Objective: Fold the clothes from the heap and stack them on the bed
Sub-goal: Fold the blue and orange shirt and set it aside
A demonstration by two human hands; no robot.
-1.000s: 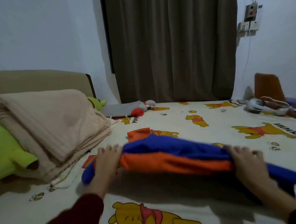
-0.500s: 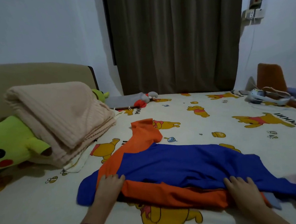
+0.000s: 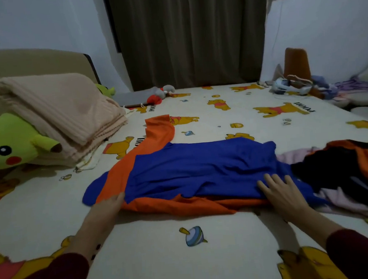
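"POOH" printed upside down on bedsheet (image 3: 228,240) beside bear motifs; nothing else legible.

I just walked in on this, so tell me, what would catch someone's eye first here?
The blue and orange shirt spread flat mid-bed, with the left hand at its near left edge and the right hand pressing its right side. Next, the green plush toy far left under a folded beige blanket, and the clothes heap at right.

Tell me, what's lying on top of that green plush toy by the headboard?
A folded beige blanket lies across the green plush toy, covering its upper back. The face and one ear stick out; the rest of the toy is hidden beneath.
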